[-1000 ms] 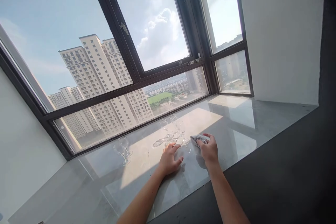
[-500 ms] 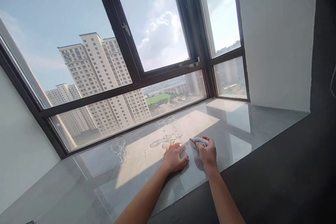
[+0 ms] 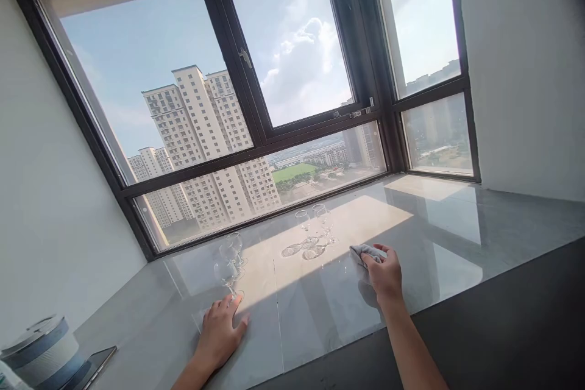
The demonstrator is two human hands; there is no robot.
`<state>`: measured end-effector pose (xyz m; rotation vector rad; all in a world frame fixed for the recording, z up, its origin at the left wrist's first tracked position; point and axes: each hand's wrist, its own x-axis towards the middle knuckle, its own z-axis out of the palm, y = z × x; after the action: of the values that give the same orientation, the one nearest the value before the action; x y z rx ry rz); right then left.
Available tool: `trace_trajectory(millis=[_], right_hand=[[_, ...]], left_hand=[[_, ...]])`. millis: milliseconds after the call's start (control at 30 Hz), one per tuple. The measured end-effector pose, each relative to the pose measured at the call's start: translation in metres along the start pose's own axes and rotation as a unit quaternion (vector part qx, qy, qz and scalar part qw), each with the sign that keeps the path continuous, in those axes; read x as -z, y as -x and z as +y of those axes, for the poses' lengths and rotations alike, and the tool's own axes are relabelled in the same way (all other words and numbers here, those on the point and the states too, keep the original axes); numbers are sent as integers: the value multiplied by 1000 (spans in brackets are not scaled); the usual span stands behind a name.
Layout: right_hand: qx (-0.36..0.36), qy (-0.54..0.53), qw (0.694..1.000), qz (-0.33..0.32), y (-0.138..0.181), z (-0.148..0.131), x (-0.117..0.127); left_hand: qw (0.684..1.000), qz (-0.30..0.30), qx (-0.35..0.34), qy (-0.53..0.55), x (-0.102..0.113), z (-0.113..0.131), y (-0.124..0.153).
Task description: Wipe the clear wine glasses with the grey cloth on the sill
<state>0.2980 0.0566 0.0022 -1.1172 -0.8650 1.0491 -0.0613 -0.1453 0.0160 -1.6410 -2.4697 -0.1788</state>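
Note:
My left hand (image 3: 222,330) lies low over the sill, fingers stretched out and thumb apart. Its fingertips are at the foot of a clear wine glass (image 3: 224,272); whether they touch it, I cannot tell. Behind that glass, other stemmed glasses (image 3: 234,242) stand close together. My right hand (image 3: 386,273) is closed on a grey cloth (image 3: 364,253), held at the sill surface to the right. Between the hands and farther back, more clear glasses (image 3: 302,219) stand in the sunlit patch near the window, casting ring-like shadows.
The glossy grey sill (image 3: 315,323) ends at a front edge above a dark area. At the lower left sit a blue-and-white round container (image 3: 43,347) and a phone (image 3: 99,365). A dark-framed window (image 3: 260,152) closes the back.
My left hand has moved left, from near the cloth to the left glasses, where one more glass now stands. My right hand keeps the cloth. The view has shifted left.

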Motion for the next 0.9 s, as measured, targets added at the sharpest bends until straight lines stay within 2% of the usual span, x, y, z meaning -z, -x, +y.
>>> trace_trajectory(millis=[133, 433, 533, 633, 700, 767, 833, 900], right_hand=[[-9, 11, 1000, -12, 5, -4, -3], [-2, 12, 1000, -12, 5, -4, -6], [-2, 11, 1000, -13, 4, -1, -6], [8, 0, 1000, -6, 1, 3, -7], [14, -15, 1000, -4, -1, 6, -8], [21, -27, 999, 0, -2, 8, -11], [30, -27, 999, 8, -2, 8, -13], [38, -19, 999, 16, -1, 6, -15]], left_hand=[[999, -19, 37, -2, -3, -19, -16], [998, -31, 55, -7, -10, -16, -32], [998, -15, 62, -7, -11, -18, -32], [997, 48, 62, 0, -10, -18, -26], [995, 95, 22, 18, -8, -11, -23], [990, 110, -59, 59, -4, 7, -21], [977, 89, -151, 118, -2, 36, -26], [958, 60, -223, 171, -3, 76, -39]])
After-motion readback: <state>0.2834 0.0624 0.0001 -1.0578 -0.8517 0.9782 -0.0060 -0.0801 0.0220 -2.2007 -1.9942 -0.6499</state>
